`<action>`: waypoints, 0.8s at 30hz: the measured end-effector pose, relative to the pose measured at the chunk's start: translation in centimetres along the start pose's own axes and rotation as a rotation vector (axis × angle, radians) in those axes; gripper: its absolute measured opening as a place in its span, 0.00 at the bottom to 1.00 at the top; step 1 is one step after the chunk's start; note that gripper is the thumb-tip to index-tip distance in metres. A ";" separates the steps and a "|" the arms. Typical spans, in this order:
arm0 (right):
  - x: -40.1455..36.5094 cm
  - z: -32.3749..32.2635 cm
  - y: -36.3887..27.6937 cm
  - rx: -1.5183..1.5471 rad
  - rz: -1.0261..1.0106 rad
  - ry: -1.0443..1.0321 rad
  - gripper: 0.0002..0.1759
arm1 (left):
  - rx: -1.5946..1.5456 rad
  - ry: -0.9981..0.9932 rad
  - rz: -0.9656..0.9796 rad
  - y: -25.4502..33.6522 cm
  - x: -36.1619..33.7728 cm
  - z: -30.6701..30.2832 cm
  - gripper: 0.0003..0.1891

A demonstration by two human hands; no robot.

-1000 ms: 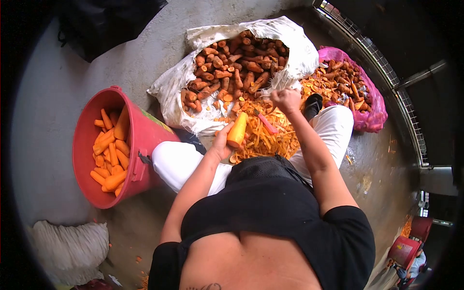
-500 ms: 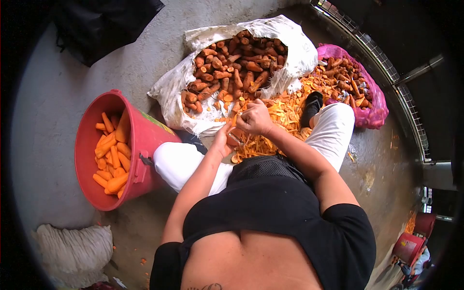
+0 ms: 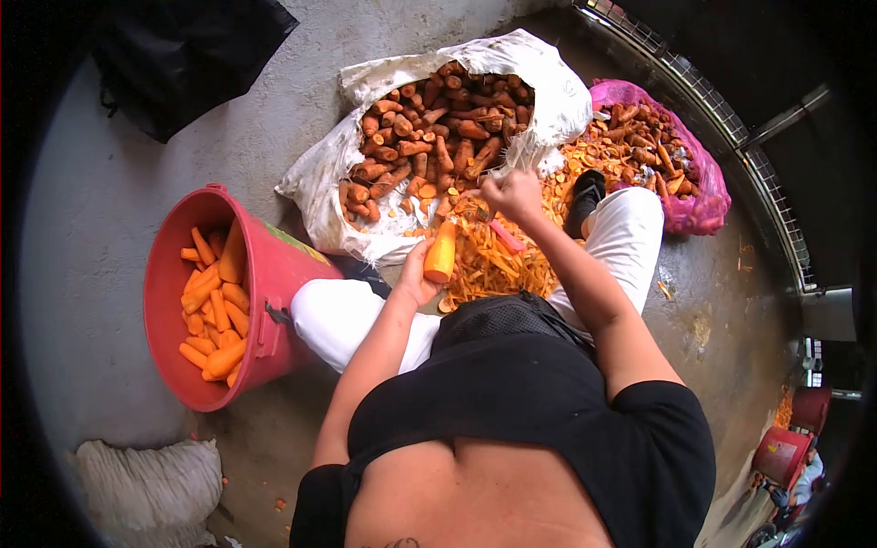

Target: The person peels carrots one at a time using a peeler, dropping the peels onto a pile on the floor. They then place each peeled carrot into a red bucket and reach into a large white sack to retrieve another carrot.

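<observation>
A peeled orange carrot [image 3: 440, 254] is in my left hand [image 3: 417, 276], fingers wrapped round its left side. Farther forward and to the right, my right hand [image 3: 513, 194] is closed by the edge of the white sack; what its fingers hold, if anything, is hidden. Below that hand, a pink tool-like object [image 3: 507, 237] lies on the heap of orange peelings [image 3: 493, 269]. Unpeeled carrots [image 3: 416, 137] fill the open mouth of the white sack [image 3: 315, 187].
Left of my knee, a red bucket [image 3: 283, 274] holds peeled carrots [image 3: 219, 297]. A pink net sack [image 3: 708, 196] of carrot pieces lies at the right. A pale sack [image 3: 151, 484] is at the lower left. Far right, a person [image 3: 806, 479] is beside red containers [image 3: 781, 455].
My hands were together over a carrot and have moved apart. The right hand has gone forward and right, and the pink object now shows on the peelings. The carrot is more fully visible.
</observation>
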State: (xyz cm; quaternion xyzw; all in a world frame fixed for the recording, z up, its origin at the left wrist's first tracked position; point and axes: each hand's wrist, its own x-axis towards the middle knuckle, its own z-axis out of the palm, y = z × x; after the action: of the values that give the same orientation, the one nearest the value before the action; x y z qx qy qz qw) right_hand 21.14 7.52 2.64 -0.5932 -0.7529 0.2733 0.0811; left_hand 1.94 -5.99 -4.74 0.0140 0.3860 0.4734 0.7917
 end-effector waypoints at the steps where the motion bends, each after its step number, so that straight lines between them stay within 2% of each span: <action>1: -0.9 0.8 -0.9 -0.164 -0.133 0.075 0.25 | 0.051 0.049 -0.005 0.0 0.3 -0.3 0.21; 3: -2.2 3.7 -0.9 -0.117 -0.465 0.195 0.23 | 0.026 0.041 -0.003 0.0 0.4 -0.3 0.20; 4: -2.9 4.4 -1.5 -0.044 -0.627 0.338 0.20 | 0.012 0.037 -0.002 0.1 -0.1 0.3 0.20; 5: -3.4 4.9 -2.0 -0.059 -0.655 0.307 0.19 | 0.011 0.086 -0.014 0.1 -0.7 1.1 0.18; 8: -3.1 5.6 -2.7 -0.092 -0.740 0.304 0.18 | 0.141 0.142 -0.014 -0.2 -0.2 0.5 0.22; 15: -1.7 4.6 -3.1 -0.096 -0.837 0.389 0.16 | 0.179 0.107 0.120 -0.4 0.1 0.5 0.19; 20: 0.9 5.2 -3.4 -0.088 -0.848 0.397 0.16 | 0.247 0.104 0.193 1.1 0.1 1.0 0.17; 22: 1.4 5.1 -3.8 -0.070 -0.854 0.377 0.16 | 0.174 0.091 0.236 1.1 0.4 1.1 0.17; 24: 1.7 5.0 -3.7 -0.104 -0.782 0.324 0.17 | 0.169 0.079 0.280 0.9 0.0 1.2 0.17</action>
State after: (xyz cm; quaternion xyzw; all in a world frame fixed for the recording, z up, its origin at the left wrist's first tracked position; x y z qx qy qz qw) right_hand 15.28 7.01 0.02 -0.3016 -0.9115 0.0869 0.2657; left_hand 2.04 -5.05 -3.54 0.1155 0.4498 0.5448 0.6982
